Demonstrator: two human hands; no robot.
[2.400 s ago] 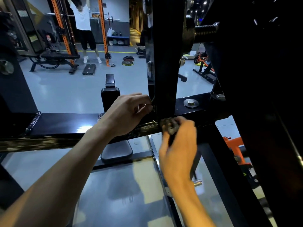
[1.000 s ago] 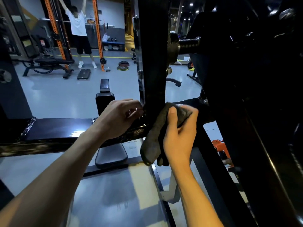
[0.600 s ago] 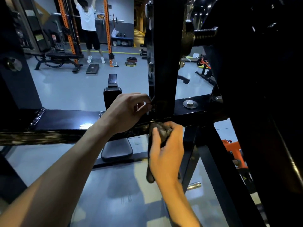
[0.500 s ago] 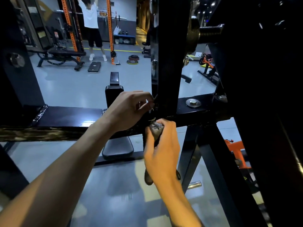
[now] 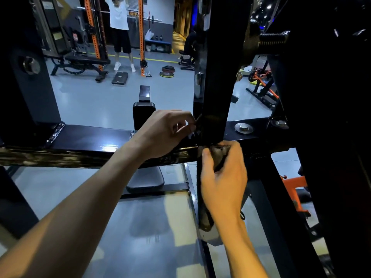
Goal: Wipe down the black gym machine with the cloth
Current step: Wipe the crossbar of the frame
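Cloth against crossbar edge

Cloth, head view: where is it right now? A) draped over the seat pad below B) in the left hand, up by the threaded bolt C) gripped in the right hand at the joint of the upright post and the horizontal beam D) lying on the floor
C: the right hand grips the cloth where the upright post meets the horizontal beam, with a tail of cloth hanging below the hand.
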